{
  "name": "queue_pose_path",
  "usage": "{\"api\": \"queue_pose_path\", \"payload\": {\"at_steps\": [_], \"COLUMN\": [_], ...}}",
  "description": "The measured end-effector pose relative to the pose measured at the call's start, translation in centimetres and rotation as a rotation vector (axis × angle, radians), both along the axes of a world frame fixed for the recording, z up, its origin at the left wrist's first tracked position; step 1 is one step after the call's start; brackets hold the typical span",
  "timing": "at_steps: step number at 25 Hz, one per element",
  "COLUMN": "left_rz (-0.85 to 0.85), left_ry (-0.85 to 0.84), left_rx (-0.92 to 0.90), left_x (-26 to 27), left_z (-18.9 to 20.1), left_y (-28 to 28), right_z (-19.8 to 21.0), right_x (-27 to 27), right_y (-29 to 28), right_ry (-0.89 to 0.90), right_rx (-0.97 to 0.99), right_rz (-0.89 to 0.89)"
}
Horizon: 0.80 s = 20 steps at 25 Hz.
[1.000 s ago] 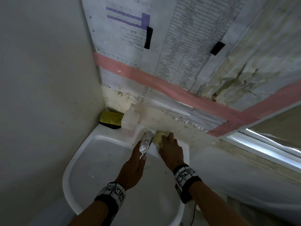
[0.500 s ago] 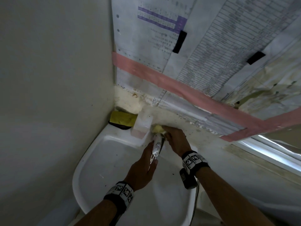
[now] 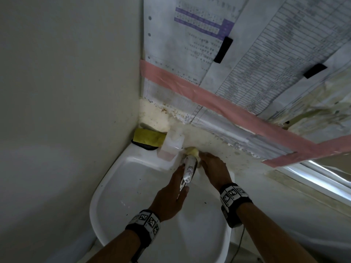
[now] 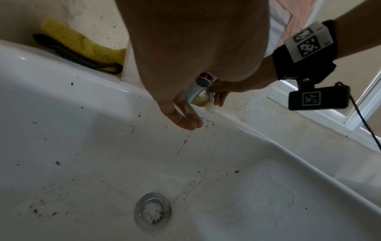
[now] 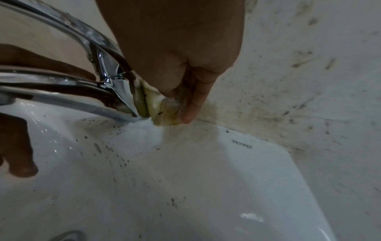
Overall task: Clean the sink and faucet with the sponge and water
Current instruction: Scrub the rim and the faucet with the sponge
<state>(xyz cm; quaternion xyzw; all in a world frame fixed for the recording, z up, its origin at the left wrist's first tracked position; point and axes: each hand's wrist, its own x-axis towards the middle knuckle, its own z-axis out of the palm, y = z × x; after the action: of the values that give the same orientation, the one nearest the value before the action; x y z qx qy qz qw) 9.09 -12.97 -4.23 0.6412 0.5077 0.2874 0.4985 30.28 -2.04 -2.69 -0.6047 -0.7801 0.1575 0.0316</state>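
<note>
The white sink (image 3: 133,186) is speckled with dark grit, and its drain (image 4: 152,210) shows in the left wrist view. The chrome faucet (image 3: 189,169) stands at the back rim. My right hand (image 3: 212,168) grips a wet yellow sponge (image 5: 158,104) and presses it against the rear of the faucet base (image 5: 115,91). Suds and water run down from there. My left hand (image 3: 171,194) lies along the left side of the spout (image 4: 198,88), its fingers (image 4: 189,124) straight and pointing down into the basin.
A yellow cloth (image 3: 148,138) with a dark edge lies in the back left corner. Beside it stands a translucent bottle (image 3: 171,147). A stained wall with taped papers rises right behind the faucet. A window frame (image 3: 313,177) runs along the right.
My right hand has carried the sponge from the right side of the faucet round to the back of its base. The left hand has stayed by the spout.
</note>
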Motion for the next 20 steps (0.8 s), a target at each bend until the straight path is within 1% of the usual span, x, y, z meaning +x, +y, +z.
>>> {"api": "queue_pose_path", "payload": {"at_steps": [2,4,6,7,10,12,15,17,20], "left_rz": [-0.003,-0.003,-0.002,-0.006,-0.022,-0.036,-0.042,-0.046,-0.084], "left_ry": [-0.006,-0.004,0.008,0.013,0.019,0.026,0.044,0.094,0.172], "left_rx": [0.009,0.013,0.015,0.017,-0.013,-0.041,0.005,0.043,0.086], "left_x": [-0.1,-0.4,-0.7,-0.8,-1.2,-1.4,-1.8,-2.1,-2.3], "left_z": [-0.1,-0.3,-0.4,-0.5,-1.3,-2.1,-3.0,-3.3,-4.1], "left_y": [0.0,0.1,0.2,0.3,0.1,-0.4,-1.2,-1.2,-1.2], "right_z": [0.0,0.3,0.5,0.5,-0.3,-0.7,-1.7,-2.1,-2.7], "right_x": [1.6,2.6,3.0,2.8,1.6,0.3,-1.5,-2.5,-3.2], "right_y": [-1.2,-2.9,-4.8,-5.8,-8.1,-9.4,-10.8,-11.5,-12.7], "right_ry": [-0.073,-0.183,-0.283,-0.297,-0.202,-0.175,-0.057,0.029,0.078], "right_rx": [-0.019,-0.028,0.031,0.073,0.134,0.082,0.022,0.020,0.045], "right_rz": [-0.057,-0.091,-0.070,-0.050,0.000,0.005,-0.078,-0.127,-0.129]}}
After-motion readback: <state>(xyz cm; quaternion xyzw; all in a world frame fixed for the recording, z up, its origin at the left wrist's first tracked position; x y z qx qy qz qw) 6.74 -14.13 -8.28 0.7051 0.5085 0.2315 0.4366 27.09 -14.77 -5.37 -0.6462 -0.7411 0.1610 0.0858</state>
